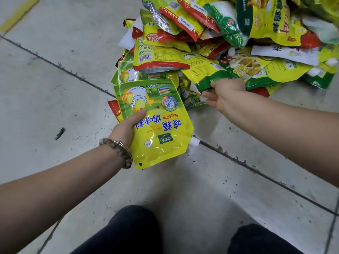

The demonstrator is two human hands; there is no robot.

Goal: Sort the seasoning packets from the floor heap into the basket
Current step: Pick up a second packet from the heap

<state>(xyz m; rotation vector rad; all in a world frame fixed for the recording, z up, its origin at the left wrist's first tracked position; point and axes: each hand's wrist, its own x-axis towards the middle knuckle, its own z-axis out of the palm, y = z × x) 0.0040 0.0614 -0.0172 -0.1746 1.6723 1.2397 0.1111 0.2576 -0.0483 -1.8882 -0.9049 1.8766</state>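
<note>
My left hand (pixel 126 125) grips a yellow-and-green spouted seasoning pouch (pixel 156 123) with a cartoon chicken on it, thumb on its face, held above the floor. More pouches seem stacked behind it in the same hand. My right hand (pixel 225 97) reaches into the near edge of the heap of packets (pixel 211 43) and pinches the green bottom edge of a yellow packet (pixel 203 72) lying there. The heap spreads over the upper right. No basket is in view.
The grey tiled floor (pixel 64 85) has dark grout lines running diagonally. A yellow line (pixel 18 14) marks the top left corner. My dark-trousered knees (pixel 134 231) fill the bottom. A small dark scrap (pixel 59 133) lies left of my left hand.
</note>
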